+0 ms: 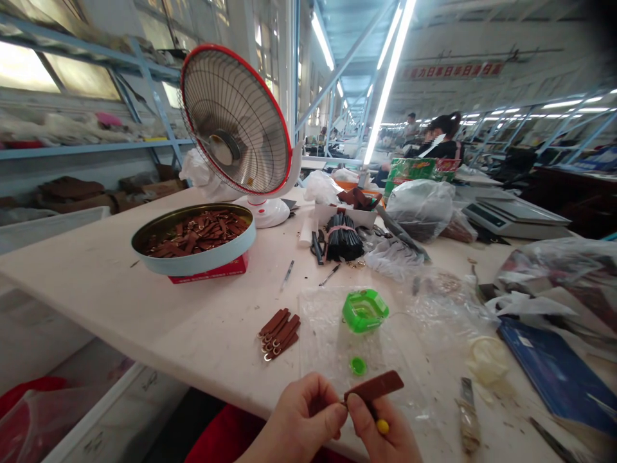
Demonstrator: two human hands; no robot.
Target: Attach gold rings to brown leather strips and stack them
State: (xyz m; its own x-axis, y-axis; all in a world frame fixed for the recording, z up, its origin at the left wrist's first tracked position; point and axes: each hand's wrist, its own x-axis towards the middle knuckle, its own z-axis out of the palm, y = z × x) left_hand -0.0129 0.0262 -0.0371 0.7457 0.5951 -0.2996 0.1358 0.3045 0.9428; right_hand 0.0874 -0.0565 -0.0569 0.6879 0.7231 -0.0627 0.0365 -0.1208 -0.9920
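Note:
At the bottom of the view both my hands pinch a small brown leather strap (375,387) between them. My left hand (304,418) is closed on the strap's left end. My right hand (383,434) grips it from below and also holds a thin tool with a yellow tip (382,426). Just beyond them lie a green cap (357,366) and a green glue pot (365,310) on a clear plastic sheet (328,334). A small row of finished brown straps (278,333) lies to the left on the white table (144,308).
A round tin (193,239) full of brown straps sits on a red box, with a red-rimmed dish heater (237,122) behind it. Black strips (343,238), plastic bags, a scale (511,217), a blue folder (554,373) and a knife (466,405) crowd the right. A person sits far back.

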